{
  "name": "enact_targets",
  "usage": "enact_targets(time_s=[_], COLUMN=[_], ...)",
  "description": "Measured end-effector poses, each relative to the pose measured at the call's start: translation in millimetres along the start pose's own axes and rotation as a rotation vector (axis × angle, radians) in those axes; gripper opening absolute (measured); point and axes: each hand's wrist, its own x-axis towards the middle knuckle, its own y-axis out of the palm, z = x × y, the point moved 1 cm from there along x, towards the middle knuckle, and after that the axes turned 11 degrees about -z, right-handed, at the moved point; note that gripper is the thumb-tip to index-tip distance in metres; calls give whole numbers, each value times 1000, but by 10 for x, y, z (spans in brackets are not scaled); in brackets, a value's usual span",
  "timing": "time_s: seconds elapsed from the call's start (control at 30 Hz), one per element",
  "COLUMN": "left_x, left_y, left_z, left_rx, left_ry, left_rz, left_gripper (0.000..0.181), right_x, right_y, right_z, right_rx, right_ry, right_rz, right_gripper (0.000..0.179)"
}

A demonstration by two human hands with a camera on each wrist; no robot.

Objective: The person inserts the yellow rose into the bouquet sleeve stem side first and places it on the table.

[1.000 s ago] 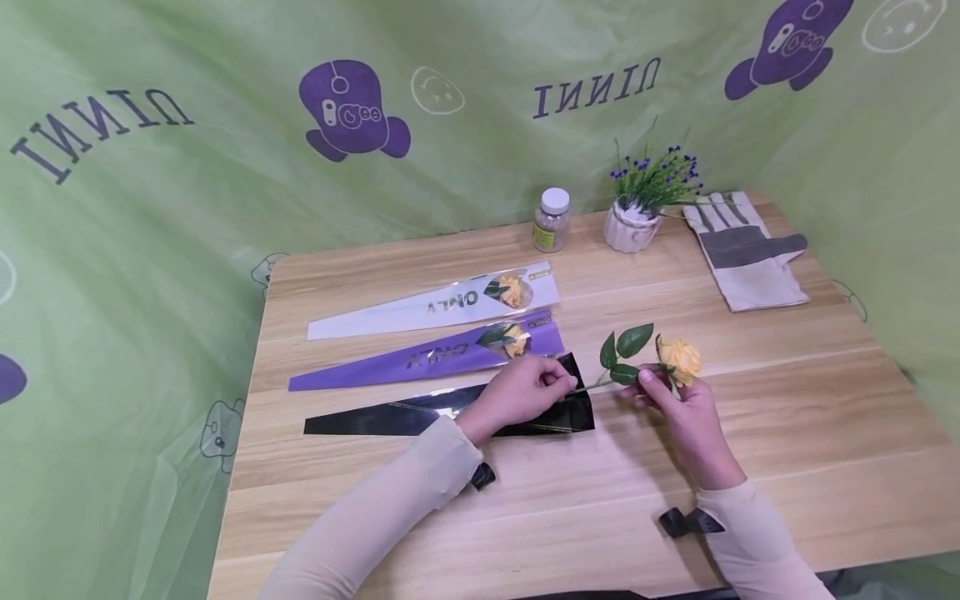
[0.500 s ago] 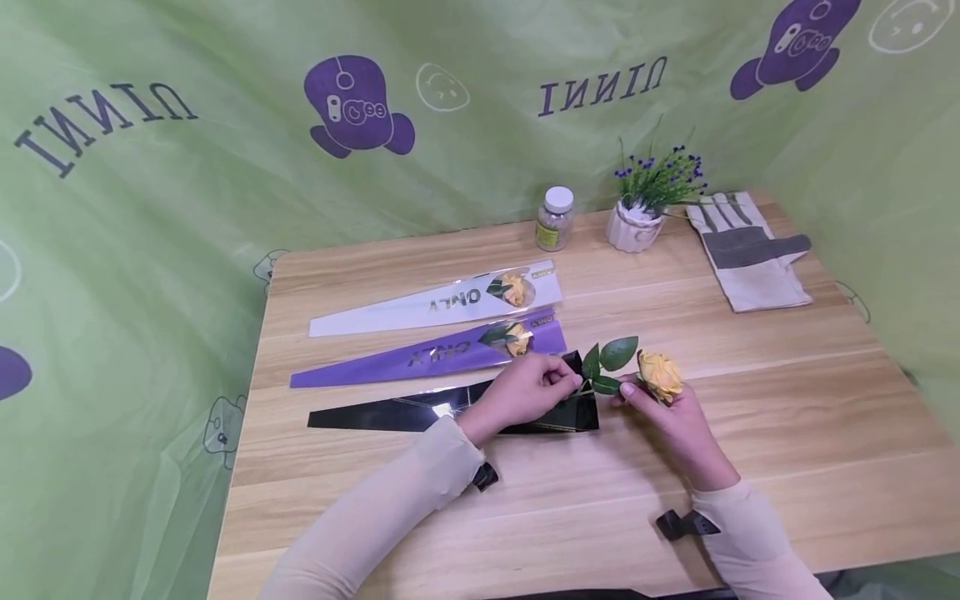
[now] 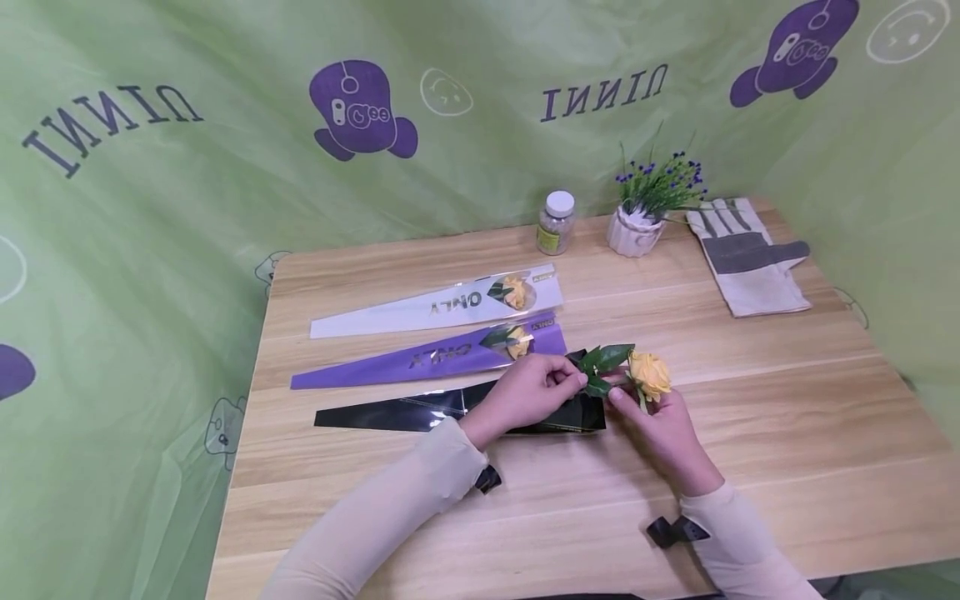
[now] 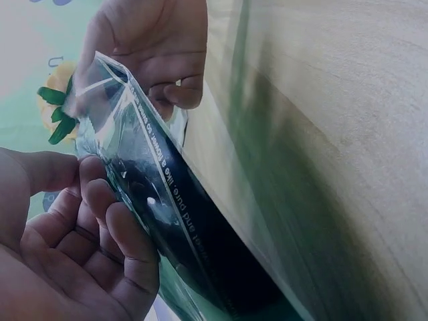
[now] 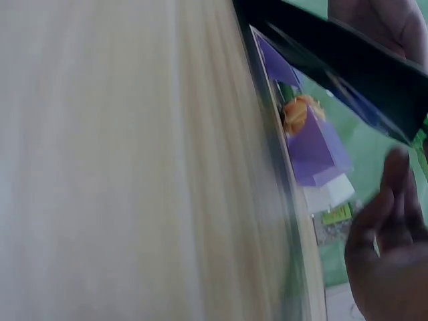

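Note:
In the head view a yellow artificial rose [image 3: 649, 375] with green leaves [image 3: 606, 360] points left into the wide end of a black flower sleeve [image 3: 397, 410]. My right hand [image 3: 667, 433] holds the rose by its stem just below the bloom. With thumb and fingers, my left hand [image 3: 528, 390] pinches the clear film at the sleeve's mouth, which the left wrist view shows close up. The stem's lower part is hidden by my left hand and the sleeve. Beyond lie a purple sleeve [image 3: 375, 367] and a white sleeve [image 3: 390, 314], each with a yellow rose inside.
At the back of the wooden table [image 3: 780, 467] stand a white-capped bottle [image 3: 555, 223] and a white pot with purple flowers [image 3: 636, 229]. A grey and white work glove [image 3: 753, 267] lies at the right. A green printed curtain [image 3: 495, 158] surrounds the table.
My right hand has moved left with the rose, bringing its leaves to the black sleeve's mouth. My left hand has stayed nearly in place, still pinching the film.

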Motion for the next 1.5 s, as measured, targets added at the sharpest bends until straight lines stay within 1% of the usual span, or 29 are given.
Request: enact_targets(time_s=[0.07, 0.13, 0.2, 0.27, 0.3, 0.43, 0.5, 0.53, 0.63, 0.7, 0.9, 0.97, 1.17, 1.27, 1.33, 1.5], left_x=[3, 4, 8, 11, 12, 14, 11, 9, 2, -3, -14, -20, -31, -29, -28, -39], left_y=[-3, -10, -14, -17, -19, -18, -20, -21, -27, -36, -50, -47, -54, -70, -85, -120], left_z=[7, 14, 22, 25, 25, 27, 26, 25, 20, 16, 8, -1, -46, -46, -38, -21], left_rx=[-11, -15, -15, -14, -12, -8, -7, -7, -13, -8, 10, 13, 36, 50, 51, 25], left_ry=[-8, -9, -7, -4, 0, 3, 5, 7, 14, 18, 15, 20, 44, 33, 13, -33], left_rz=[2, 5, 6, 7, 8, 15, 14, 11, 1, -5, -11, -11, -18, -29, -37, -49], left_gripper=[20, 20, 19, 19, 19, 20, 20, 20, 19, 19, 19, 18, 19, 19, 18, 18], right_x=[2, 11, 25, 39, 48, 68, 73, 73, 72, 75, 89, 90, 82, 85, 84, 79], right_y=[-21, -41, -47, -50, -51, -58, -70, -75, -90, -96, -101, -105, -118, -111, -108, -111], right_z=[-12, -22, -19, -7, 0, 22, 32, 38, 59, 76, 98, 94, 90, 108, 125, 159], right_rx=[73, 149, 211, 249, 263, 299, 279, 253, 186, 161, 164, 138, 52, -3, -31, -91], right_ry=[-23, -36, -33, -39, -54, -69, -65, -53, -31, -38, -72, -79, -62, -73, -85, -93], right_rz=[63, 144, 198, 242, 261, 285, 284, 273, 245, 232, 249, 251, 266, 261, 247, 219], right_gripper=[34, 51, 66, 74, 75, 62, 57, 54, 51, 50, 48, 47, 39, 35, 32, 28])
